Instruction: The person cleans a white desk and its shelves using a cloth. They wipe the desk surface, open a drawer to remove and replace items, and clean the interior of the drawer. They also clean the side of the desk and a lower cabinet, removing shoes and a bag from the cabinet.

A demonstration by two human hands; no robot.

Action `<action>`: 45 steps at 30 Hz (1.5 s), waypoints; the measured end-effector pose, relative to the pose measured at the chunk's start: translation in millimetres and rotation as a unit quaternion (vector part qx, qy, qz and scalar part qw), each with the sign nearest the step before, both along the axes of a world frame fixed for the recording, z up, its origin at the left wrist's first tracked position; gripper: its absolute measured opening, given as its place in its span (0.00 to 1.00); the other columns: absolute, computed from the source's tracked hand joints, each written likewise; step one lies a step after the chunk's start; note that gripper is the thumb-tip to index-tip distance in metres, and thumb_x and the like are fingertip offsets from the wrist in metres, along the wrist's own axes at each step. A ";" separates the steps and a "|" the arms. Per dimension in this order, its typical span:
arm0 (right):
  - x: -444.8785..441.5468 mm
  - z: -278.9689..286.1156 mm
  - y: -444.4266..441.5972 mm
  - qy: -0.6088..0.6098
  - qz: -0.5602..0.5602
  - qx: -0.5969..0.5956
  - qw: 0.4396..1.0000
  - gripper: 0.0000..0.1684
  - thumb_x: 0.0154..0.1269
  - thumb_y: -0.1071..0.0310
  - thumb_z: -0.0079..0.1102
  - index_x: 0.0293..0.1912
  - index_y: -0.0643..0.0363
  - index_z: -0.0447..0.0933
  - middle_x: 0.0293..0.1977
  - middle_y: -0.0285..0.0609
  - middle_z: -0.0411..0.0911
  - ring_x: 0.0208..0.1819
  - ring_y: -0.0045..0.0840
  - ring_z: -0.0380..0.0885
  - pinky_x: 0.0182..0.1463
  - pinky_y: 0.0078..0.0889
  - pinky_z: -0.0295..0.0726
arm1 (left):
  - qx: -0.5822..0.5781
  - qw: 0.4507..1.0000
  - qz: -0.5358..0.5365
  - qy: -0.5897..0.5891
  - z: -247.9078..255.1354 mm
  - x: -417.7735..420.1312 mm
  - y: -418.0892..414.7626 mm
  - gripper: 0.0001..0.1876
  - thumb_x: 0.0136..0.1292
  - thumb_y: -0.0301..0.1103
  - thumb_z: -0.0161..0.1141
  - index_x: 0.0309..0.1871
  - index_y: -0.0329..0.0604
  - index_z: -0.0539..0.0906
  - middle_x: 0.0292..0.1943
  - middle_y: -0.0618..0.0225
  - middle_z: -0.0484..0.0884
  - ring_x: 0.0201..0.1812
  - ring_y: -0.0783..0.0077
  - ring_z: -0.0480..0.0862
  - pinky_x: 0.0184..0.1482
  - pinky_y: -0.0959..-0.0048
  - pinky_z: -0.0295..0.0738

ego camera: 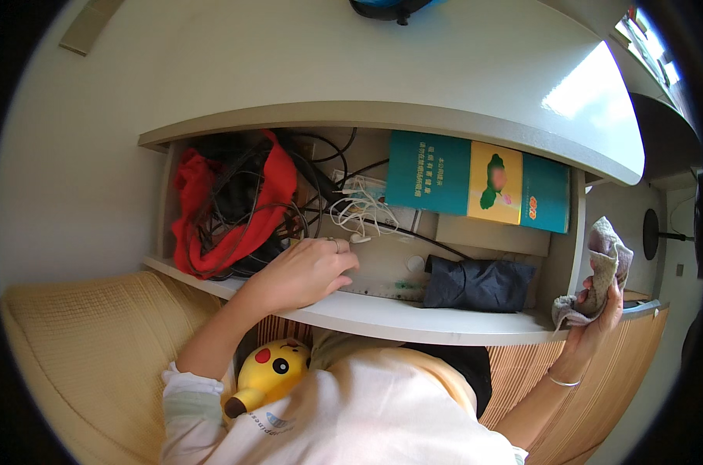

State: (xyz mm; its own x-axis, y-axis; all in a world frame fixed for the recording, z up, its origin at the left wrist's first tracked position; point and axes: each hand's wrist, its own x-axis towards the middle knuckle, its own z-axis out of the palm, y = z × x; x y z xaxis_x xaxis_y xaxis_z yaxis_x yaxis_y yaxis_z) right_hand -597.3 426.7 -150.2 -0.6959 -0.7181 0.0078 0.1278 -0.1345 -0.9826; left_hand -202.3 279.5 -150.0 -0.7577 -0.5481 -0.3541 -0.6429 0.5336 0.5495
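Note:
Before me is an open drawer (380,317) under a white tabletop. My left hand (307,273) reaches over its front edge, thumb and fingers apart, with nothing seen between them. White wired earphones (360,212) lie just beyond its fingertips, on printed paper (406,218). To its left is a bundle of red cloth (278,180) tangled with dark cables (229,209). At the drawer's right end, outside it, my right hand (610,311) grips a crumpled greyish cloth (604,267). A clear ruler (380,288) lies along the drawer's front, partly covered.
A teal and yellow box (430,174) bearing writing sits at the drawer's back right, over a plain flat box (491,232). In front is a dark fabric pouch (479,285), beside a small white disc (415,263). A yellow plush toy (275,369) rests by my body.

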 end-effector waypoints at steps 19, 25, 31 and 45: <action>3.6 -0.9 0.6 0.020 -0.041 0.052 0.998 0.15 0.67 0.59 0.52 0.45 0.61 0.72 0.32 0.42 0.78 0.22 0.15 0.70 0.24 0.13 0.70 | -0.157 0.984 -0.025 0.076 -12.4 32.5 -8.2 0.12 0.52 0.36 0.65 0.37 0.42 0.81 0.35 0.63 0.78 0.45 0.58 0.74 0.49 0.64 0.73; -2.1 0.1 3.3 0.028 -0.041 0.076 0.996 0.17 0.67 0.58 0.51 0.47 0.61 0.76 0.28 0.36 0.76 0.22 0.14 0.69 0.25 0.14 0.68 | -0.107 0.992 -0.008 0.069 2.0 39.4 8.5 0.13 0.55 0.37 0.63 0.43 0.43 0.82 0.42 0.64 0.80 0.52 0.53 0.74 0.53 0.62 0.72; 5.7 1.4 -0.1 0.056 -0.083 0.093 0.991 0.18 0.67 0.57 0.52 0.48 0.60 0.75 0.29 0.35 0.76 0.24 0.13 0.68 0.27 0.13 0.68 | -0.208 0.951 0.126 0.191 18.7 64.9 21.2 0.17 0.54 0.32 0.64 0.49 0.47 0.81 0.50 0.64 0.79 0.57 0.53 0.73 0.59 0.61 0.70; -6.8 -0.3 4.6 0.055 -0.043 0.105 0.992 0.18 0.67 0.56 0.53 0.49 0.58 0.74 0.34 0.37 0.78 0.28 0.12 0.72 0.28 0.13 0.71 | -0.194 0.908 0.371 -0.021 8.6 174.4 11.6 0.30 0.46 0.39 0.71 0.56 0.48 0.77 0.62 0.56 0.68 0.62 0.50 0.68 0.62 0.62 0.65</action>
